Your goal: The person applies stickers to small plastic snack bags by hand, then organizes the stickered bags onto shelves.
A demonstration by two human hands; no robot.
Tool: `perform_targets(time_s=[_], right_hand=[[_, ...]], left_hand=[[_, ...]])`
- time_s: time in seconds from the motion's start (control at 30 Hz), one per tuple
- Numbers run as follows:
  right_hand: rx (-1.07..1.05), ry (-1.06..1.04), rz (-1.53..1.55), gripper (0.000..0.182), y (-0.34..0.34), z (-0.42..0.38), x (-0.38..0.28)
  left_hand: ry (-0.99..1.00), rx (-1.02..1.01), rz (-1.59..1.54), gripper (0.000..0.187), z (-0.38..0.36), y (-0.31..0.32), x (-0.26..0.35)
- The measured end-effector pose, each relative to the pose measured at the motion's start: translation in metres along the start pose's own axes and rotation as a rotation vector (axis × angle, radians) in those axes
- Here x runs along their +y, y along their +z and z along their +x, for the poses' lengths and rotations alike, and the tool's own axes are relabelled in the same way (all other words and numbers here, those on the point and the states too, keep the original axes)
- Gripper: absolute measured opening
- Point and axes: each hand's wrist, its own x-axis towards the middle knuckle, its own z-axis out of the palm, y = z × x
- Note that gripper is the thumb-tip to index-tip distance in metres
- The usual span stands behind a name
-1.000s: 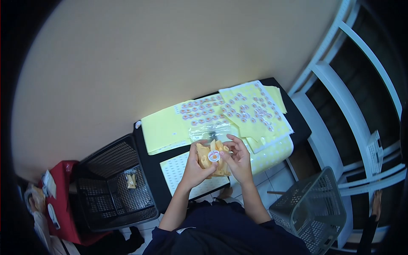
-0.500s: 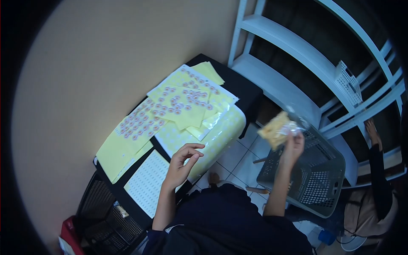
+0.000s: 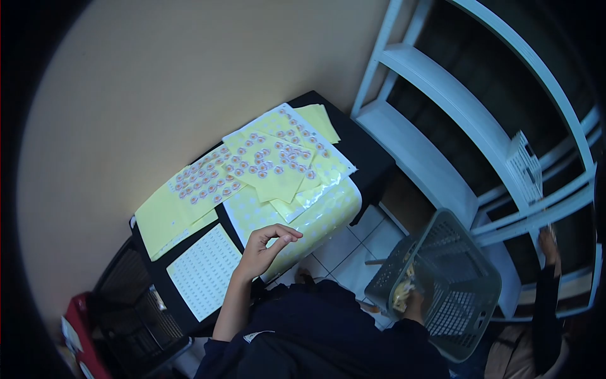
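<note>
My right hand is down inside the grey-green plastic basket, blurred. Its fingers are around a clear plastic packet with pale yellow contents, close to the basket's left wall. Above the front edge of the table hovers my left hand, its thumb and forefinger tips brought together with nothing visible between them. Beyond that hand lie yellow sheets with rows of round red-and-white stickers, on a glossy yellow dotted cover. A white printed label sheet is left of my left forearm.
The black table stands against a beige wall. White shelves curve along the right, bearing a white basket. Another person's hand reaches to the shelf. A black crate and a red object are at lower left.
My right hand has lowered the packet from above the basket's rim into it. My left thumb and forefinger have drawn together. The view has shifted slightly.
</note>
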Motion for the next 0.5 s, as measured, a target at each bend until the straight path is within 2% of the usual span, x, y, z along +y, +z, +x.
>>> perform_targets(time_s=[0.03,0.1,0.17,0.2,0.23,0.3,0.37,0.43,0.5], right_hand=[[-0.013,-0.028,-0.014,0.054,0.000,-0.007,-0.023],[0.173,0.050,-0.022,0.049,-0.014,-0.027,-0.058],[0.351,0.140,-0.019,0.044,-0.025,-0.042,-0.072],[0.441,0.182,-0.014,0.041,-0.033,-0.058,-0.090],[0.532,0.219,-0.009,0.039,-0.039,-0.067,-0.106],[0.964,-0.232,0.321,0.029,-0.045,-0.057,-0.137],[0.960,-0.632,0.443,0.024,-0.057,-0.115,-0.219],[0.745,-0.868,0.484,0.021,-0.042,-0.167,-0.292],[0.419,-1.046,0.578,0.022,0.002,-0.217,-0.349]], left_hand=[[-0.002,-0.001,0.019,0.009,-0.003,-0.004,-0.002],[-0.008,0.028,0.043,0.013,-0.012,-0.010,-0.004],[-0.094,0.144,0.058,0.022,-0.026,-0.017,-0.004],[-0.104,0.144,0.158,0.027,-0.033,-0.023,0.003],[-0.076,0.212,0.174,0.026,-0.042,-0.024,0.004],[-0.082,0.351,0.064,0.025,-0.064,-0.036,-0.008],[-0.025,0.472,0.040,0.022,-0.084,-0.045,-0.009],[-0.096,0.662,-0.005,0.020,-0.110,-0.056,-0.008],[-0.063,0.784,-0.026,0.018,-0.132,-0.063,-0.007]])
